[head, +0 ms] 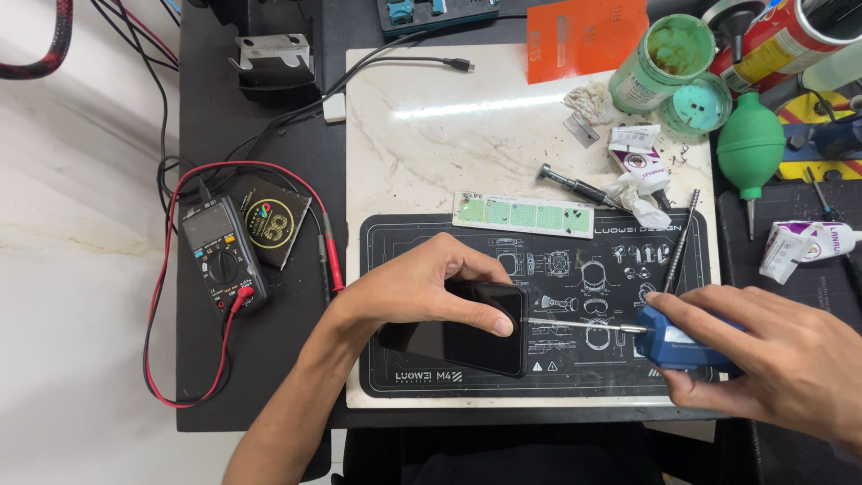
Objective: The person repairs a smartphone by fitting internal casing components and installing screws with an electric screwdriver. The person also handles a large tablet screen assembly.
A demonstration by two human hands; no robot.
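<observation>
Nearest me, my left hand [422,287] clamps a black smartphone [458,328] flat on the dark work mat [539,359], fingers curled over its top edge and thumb on the glass. My right hand [772,355] is closed round a blue-handled screwdriver [682,346]; its thin shaft [584,325] runs level to the phone's right edge, tip touching or just at it, can't tell which. Risk as I judge it: the tip skates off the edge and scratches the glass or jabs the left thumb sitting right beside it, if the push is off-line or the phone slides on the mat. Further out, a green parts strip [523,215] lies on the marble slab [431,135], with a loose driver [575,187] and a squeezed tube [642,166] near it. Left, on the black bench, a multimeter [220,253] with red leads. Far right, a green jar [660,61] and its lid, a green bulb blower [751,148], an orange card [584,36]. The phone's far side is hidden under my fingers, the bit tip is too small to read, the right wrist is cut off by the frame, and the top-right clutter is partly cropped.
</observation>
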